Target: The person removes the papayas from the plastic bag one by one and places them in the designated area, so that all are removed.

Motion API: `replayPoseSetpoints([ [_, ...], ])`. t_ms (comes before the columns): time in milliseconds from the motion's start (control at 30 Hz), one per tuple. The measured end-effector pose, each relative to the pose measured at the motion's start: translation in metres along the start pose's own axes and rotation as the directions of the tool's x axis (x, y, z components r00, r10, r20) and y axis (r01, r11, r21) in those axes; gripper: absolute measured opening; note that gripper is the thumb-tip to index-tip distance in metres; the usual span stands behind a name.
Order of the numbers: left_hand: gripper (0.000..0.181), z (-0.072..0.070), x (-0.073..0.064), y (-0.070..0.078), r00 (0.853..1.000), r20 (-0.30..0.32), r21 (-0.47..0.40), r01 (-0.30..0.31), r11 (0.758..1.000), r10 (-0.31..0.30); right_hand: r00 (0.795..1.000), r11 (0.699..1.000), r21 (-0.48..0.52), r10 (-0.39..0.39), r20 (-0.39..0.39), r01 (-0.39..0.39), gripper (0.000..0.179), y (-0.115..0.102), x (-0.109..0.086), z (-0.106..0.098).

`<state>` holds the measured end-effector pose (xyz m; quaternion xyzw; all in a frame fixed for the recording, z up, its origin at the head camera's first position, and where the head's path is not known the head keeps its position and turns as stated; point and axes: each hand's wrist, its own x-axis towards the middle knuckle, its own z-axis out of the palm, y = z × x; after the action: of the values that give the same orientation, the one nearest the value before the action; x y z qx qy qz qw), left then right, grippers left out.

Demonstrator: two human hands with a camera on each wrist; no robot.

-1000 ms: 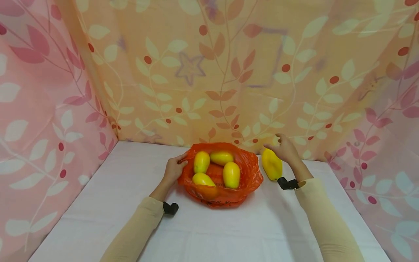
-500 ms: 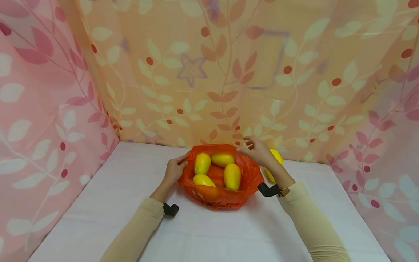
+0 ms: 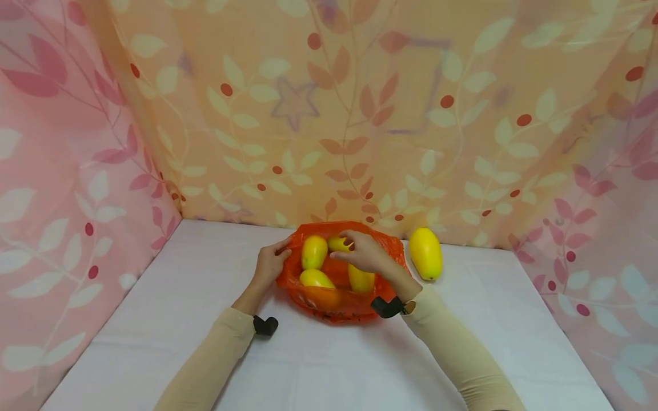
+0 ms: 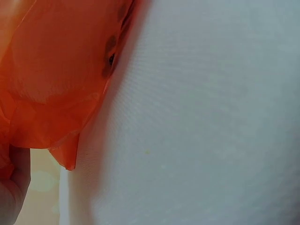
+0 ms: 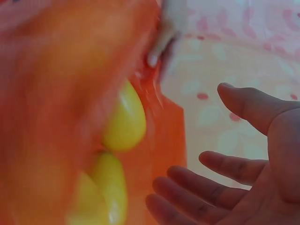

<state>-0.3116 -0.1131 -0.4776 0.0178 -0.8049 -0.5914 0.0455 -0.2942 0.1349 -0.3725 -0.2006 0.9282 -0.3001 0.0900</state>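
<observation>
A red plastic bag (image 3: 341, 317) lies on the table with its mouth spread wide, and several smooth yellow mango-shaped fruits (image 3: 314, 251) rest in it. My left hand (image 3: 268, 265) pinches the bag's left rim between thumb and fingers. Over the bag's opening is my right hand (image 3: 362, 251), its fingers loosely spread and holding nothing. In the head view it partly covers two of the fruits. The right wrist view shows the right palm (image 5: 234, 187) bare, beside the bag and its fruits (image 5: 124, 119). Most of the left hand falls outside the left wrist view.
Another yellow fruit (image 3: 425, 254) lies on the white table (image 3: 308, 371), just right of the bag. Floral curtains hang close behind the table (image 3: 329, 114) and along both sides. Each wrist carries a black device (image 3: 388, 307).
My right hand has moved left from above the lone fruit on the right to over the bag, uncovering that fruit. My left hand keeps its hold on the rim.
</observation>
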Motion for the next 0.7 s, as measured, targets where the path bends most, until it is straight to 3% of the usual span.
replayPoseSetpoints([
  [167, 0.038, 0.0, 0.001, 0.002, 1.0, 0.0, -0.017, -0.001, 1.0, 0.001, 0.999, 0.999, 0.007, -0.032, 0.043, 0.032, 0.062, -0.004, 0.005, 0.019],
  [400, 0.038, -0.001, 0.0, 0.001, 1.0, -0.01, 0.001, 0.018, 1.0, -0.018, 0.991, 0.999, -0.036, 0.025, 0.13, -0.02, 0.069, -0.008, 0.006, 0.043],
  [700, 0.039, -0.001, -0.001, 0.001, 1.0, -0.008, -0.016, 0.015, 1.0, -0.015, 0.979, 0.998, -0.067, 0.028, 0.202, -0.015, 0.051, -0.007, 0.005, 0.063],
])
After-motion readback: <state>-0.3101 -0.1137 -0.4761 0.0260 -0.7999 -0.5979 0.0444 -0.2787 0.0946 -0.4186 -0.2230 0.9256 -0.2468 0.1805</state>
